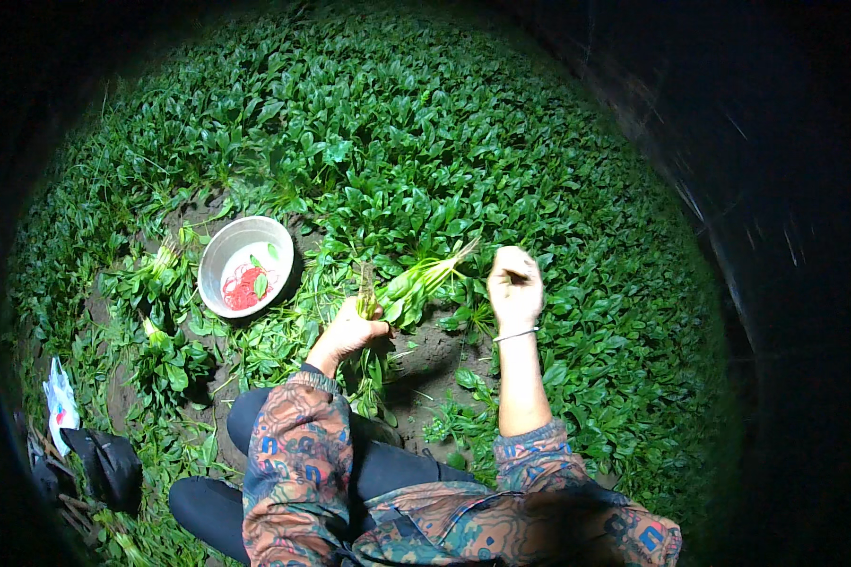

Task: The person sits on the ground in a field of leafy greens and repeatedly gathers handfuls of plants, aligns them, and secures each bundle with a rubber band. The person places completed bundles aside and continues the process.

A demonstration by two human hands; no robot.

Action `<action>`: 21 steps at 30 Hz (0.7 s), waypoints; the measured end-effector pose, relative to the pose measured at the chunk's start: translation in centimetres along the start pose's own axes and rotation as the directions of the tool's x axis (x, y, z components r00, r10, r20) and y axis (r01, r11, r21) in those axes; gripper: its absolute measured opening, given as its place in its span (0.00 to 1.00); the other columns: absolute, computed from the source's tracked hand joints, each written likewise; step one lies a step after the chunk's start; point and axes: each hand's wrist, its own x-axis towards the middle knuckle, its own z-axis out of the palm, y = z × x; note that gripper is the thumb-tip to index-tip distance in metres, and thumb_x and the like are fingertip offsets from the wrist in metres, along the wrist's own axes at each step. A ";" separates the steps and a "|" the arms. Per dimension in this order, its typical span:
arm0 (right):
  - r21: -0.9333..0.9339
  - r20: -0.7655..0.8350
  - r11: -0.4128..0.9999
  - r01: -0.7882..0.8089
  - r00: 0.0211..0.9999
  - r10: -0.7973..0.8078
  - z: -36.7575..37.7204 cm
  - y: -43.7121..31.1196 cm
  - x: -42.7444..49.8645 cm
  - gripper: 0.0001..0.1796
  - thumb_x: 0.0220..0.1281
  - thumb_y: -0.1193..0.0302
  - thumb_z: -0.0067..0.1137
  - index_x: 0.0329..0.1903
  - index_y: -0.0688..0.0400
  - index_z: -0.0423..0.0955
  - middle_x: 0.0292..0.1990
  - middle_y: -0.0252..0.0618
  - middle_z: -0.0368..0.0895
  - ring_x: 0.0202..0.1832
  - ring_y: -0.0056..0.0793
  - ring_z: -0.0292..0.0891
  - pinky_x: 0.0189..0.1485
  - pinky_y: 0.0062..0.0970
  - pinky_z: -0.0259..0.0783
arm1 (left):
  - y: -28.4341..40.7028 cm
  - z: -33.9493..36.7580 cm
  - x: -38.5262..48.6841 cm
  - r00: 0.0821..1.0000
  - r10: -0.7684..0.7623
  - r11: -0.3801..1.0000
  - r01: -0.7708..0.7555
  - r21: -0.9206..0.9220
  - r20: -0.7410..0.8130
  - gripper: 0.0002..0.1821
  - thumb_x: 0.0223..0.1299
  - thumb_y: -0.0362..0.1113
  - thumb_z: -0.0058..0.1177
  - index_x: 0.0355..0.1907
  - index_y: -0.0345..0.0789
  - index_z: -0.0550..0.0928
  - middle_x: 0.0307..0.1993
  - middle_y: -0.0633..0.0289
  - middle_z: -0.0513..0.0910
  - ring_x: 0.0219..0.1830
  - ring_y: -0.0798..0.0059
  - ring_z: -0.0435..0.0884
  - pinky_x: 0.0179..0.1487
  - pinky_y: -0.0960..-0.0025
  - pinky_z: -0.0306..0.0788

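My left hand (354, 327) grips a small bunch of leafy greens (366, 301), its stem and root ends pointing up and its leaves hanging below the fist. Just beyond that hand is another bunch of greens (425, 280), with pale stems and thin roots towards the upper right. I cannot tell whether it touches the hand. My right hand (516, 287) is to the right of those roots, apart from them, fingers curled into a fist. Nothing shows sticking out of it; its inside is hidden. A thin bracelet circles the right wrist.
A round basin (210, 266) holding red rubber bands and a few leaves stands at left. Gathered bunches (174, 361) lie around it on the soil. A plastic bag (59, 397) and a dark bag (106, 464) are at lower left. Dense leafy plants (432, 127) grow ahead and right.
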 end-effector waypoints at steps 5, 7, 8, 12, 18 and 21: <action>-0.968 0.106 -0.227 0.107 0.994 0.015 1.6 1.0 -1.5 0.07 0.56 0.75 0.59 0.34 0.57 0.69 0.31 0.32 0.73 0.30 0.19 0.71 0.33 0.17 0.73 | 0.5 -0.2 -0.3 0.997 0.002 0.999 0.001 0.047 -0.075 0.15 0.39 0.29 0.62 0.18 0.39 0.67 0.17 0.73 0.68 0.20 0.85 0.66 0.25 0.75 0.63; -0.610 0.373 -0.685 0.399 0.907 0.196 0.8 1.8 -1.6 0.19 0.45 0.72 0.69 0.42 0.59 0.74 0.51 0.38 0.74 0.54 0.31 0.71 0.60 0.35 0.68 | 0.9 0.3 -0.1 0.999 0.024 0.995 -0.020 0.099 -0.033 0.14 0.39 0.29 0.62 0.18 0.38 0.68 0.17 0.73 0.69 0.20 0.84 0.66 0.26 0.75 0.63; -0.469 0.391 -0.780 0.414 0.889 0.237 0.5 2.1 -1.7 0.21 0.44 0.70 0.70 0.44 0.56 0.75 0.54 0.39 0.74 0.58 0.36 0.68 0.63 0.39 0.63 | 1.0 0.6 0.0 0.999 0.033 0.991 -0.032 0.128 -0.007 0.14 0.38 0.29 0.62 0.18 0.38 0.68 0.17 0.73 0.69 0.20 0.84 0.66 0.26 0.75 0.63; -0.062 0.302 -0.906 0.419 0.873 0.383 -1.6 3.0 -0.7 0.16 0.48 0.65 0.68 0.43 0.47 0.80 0.56 0.39 0.75 0.67 0.45 0.60 0.70 0.49 0.51 | 1.2 1.2 -0.1 0.998 -0.070 0.954 0.065 0.292 0.006 0.11 0.41 0.28 0.61 0.32 0.31 0.81 0.25 0.70 0.79 0.28 0.81 0.73 0.35 0.74 0.69; -0.835 -0.046 0.529 0.154 0.937 -0.346 -4.0 0.0 1.1 0.10 0.66 0.67 0.55 0.44 0.60 0.77 0.22 0.30 0.77 0.29 0.23 0.77 0.47 0.27 0.74 | -0.1 1.2 -0.4 0.979 0.156 0.956 -0.117 0.268 -0.130 0.05 0.43 0.27 0.56 0.22 0.33 0.75 0.19 0.72 0.72 0.22 0.83 0.67 0.28 0.74 0.65; -0.757 -0.169 0.634 0.160 0.889 -0.426 -3.6 -2.6 0.5 0.12 0.68 0.63 0.53 0.46 0.56 0.76 0.19 0.25 0.73 0.25 0.20 0.73 0.42 0.27 0.75 | -0.8 0.7 0.3 0.975 0.199 0.919 -0.152 0.364 -0.095 0.03 0.44 0.27 0.55 0.23 0.33 0.75 0.22 0.72 0.74 0.25 0.84 0.68 0.29 0.74 0.65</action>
